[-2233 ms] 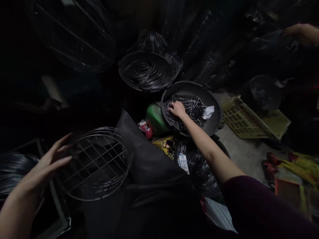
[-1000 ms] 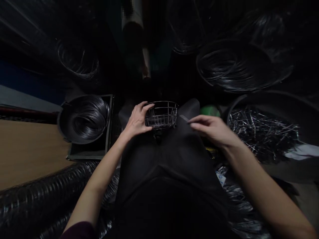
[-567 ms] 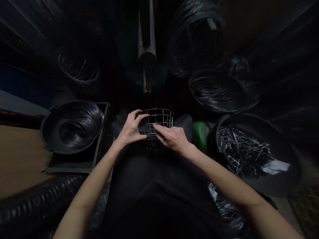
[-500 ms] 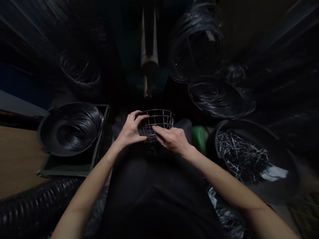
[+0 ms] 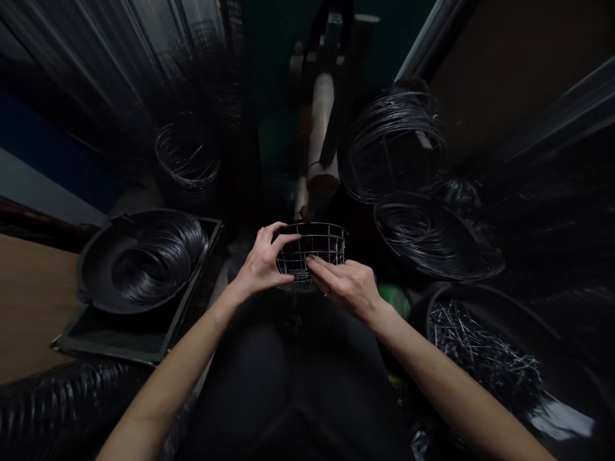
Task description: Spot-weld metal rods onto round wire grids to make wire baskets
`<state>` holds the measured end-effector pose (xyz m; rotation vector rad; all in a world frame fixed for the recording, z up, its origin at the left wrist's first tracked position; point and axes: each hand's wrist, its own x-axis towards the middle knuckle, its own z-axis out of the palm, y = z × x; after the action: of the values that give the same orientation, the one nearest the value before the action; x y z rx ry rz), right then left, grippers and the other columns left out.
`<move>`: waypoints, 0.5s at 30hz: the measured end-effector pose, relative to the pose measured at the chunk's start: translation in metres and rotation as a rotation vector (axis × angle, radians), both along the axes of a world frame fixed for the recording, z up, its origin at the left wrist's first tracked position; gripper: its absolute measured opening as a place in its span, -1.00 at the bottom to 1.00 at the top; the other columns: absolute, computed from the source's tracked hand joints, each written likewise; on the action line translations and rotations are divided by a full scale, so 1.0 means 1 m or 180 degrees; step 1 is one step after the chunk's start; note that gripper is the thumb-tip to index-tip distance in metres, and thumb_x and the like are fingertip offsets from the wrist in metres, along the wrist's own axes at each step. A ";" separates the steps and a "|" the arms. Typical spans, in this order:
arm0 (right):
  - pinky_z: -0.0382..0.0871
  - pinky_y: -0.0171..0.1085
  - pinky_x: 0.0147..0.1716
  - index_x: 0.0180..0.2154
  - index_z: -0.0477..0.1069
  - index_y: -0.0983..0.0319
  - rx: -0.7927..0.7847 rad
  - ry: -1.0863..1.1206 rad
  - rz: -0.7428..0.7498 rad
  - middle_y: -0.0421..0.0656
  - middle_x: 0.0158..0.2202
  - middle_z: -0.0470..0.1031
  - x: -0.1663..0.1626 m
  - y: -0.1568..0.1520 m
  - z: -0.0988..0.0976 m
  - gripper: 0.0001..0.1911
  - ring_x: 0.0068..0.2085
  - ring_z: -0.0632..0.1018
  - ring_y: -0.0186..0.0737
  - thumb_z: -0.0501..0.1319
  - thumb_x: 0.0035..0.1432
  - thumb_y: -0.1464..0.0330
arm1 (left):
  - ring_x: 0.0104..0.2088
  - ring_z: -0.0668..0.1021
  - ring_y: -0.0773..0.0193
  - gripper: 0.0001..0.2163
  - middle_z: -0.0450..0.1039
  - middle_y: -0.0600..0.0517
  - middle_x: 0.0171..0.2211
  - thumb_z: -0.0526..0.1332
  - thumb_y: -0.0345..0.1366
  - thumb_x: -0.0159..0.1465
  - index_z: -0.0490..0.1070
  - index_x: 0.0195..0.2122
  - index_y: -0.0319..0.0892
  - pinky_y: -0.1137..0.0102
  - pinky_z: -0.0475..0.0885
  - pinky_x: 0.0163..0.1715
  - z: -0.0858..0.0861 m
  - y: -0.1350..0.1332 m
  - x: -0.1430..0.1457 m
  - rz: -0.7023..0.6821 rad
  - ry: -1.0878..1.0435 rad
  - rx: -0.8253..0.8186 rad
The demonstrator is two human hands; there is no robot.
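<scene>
A small round wire basket point(image 5: 321, 246) rests on my knee, over dark trousers point(image 5: 293, 378). My left hand point(image 5: 262, 266) grips its left side, thumb over the rim and fingers wrapped around the mesh. My right hand point(image 5: 346, 286) lies against the basket's near wall, its fingers pressed together on the wires; whether they pinch anything small is hidden in the dim light.
A dark pan holding a coil of black wire point(image 5: 154, 256) sits in a tray at left. More wire coils point(image 5: 423, 234) lie at right, and a pan of short metal pins point(image 5: 485, 358) at lower right. A wooden post point(image 5: 319, 147) stands ahead. A brown board point(image 5: 29, 301) lies far left.
My right hand left the pan of pins and came to the basket, which my left hand set on my knee. In the last half second the view tilted up; both hands stay on the basket.
</scene>
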<state>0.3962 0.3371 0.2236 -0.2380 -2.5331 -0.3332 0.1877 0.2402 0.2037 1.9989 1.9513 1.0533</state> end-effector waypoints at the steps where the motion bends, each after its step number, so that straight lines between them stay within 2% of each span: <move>1: 0.24 -0.34 -0.50 -0.07 0.57 0.19 -0.0008 -0.0013 0.0003 -0.23 -0.07 0.62 0.001 0.000 0.000 -0.78 -0.51 0.52 -0.48 0.20 0.31 0.37 | 0.22 0.29 -0.15 -0.28 0.14 -0.19 0.21 0.47 -0.27 -0.04 0.28 0.17 -0.10 -0.07 0.25 0.23 -0.002 -0.001 0.001 0.0025 -0.0015 0.0034; 5: 0.25 -0.32 -0.49 -0.03 0.56 0.18 -0.0044 -0.0065 0.0011 -0.22 -0.05 0.60 0.000 0.004 -0.002 -0.75 -0.49 0.53 -0.47 0.19 0.31 0.38 | 0.22 0.29 -0.16 -0.27 0.15 -0.19 0.21 0.48 -0.27 -0.05 0.28 0.17 -0.10 -0.07 0.24 0.23 -0.005 0.002 -0.001 0.0026 -0.0052 0.0128; 9: 0.26 -0.33 -0.51 -0.06 0.57 0.18 0.0011 0.0093 0.0019 -0.25 -0.08 0.62 -0.009 0.013 -0.001 -0.77 -0.50 0.55 -0.46 0.18 0.33 0.36 | 0.22 0.29 -0.15 -0.29 0.16 -0.20 0.21 0.46 -0.32 -0.05 0.30 0.16 -0.12 -0.04 0.26 0.23 -0.001 0.013 -0.010 0.0022 -0.0046 0.0130; 15: 0.26 -0.32 -0.47 0.01 0.53 0.14 -0.0308 -0.0302 -0.0163 -0.19 -0.05 0.60 -0.017 0.019 0.003 -0.72 -0.43 0.59 -0.40 0.11 0.37 0.33 | 0.22 0.30 -0.15 -0.25 0.17 -0.17 0.21 0.48 -0.31 -0.10 0.29 0.16 -0.09 -0.07 0.25 0.23 0.004 0.022 -0.018 0.0051 -0.0064 0.0076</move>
<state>0.3793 0.3562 0.2263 -0.3322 -2.6437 -0.2474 0.1698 0.2618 0.2079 1.9801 1.9568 1.1014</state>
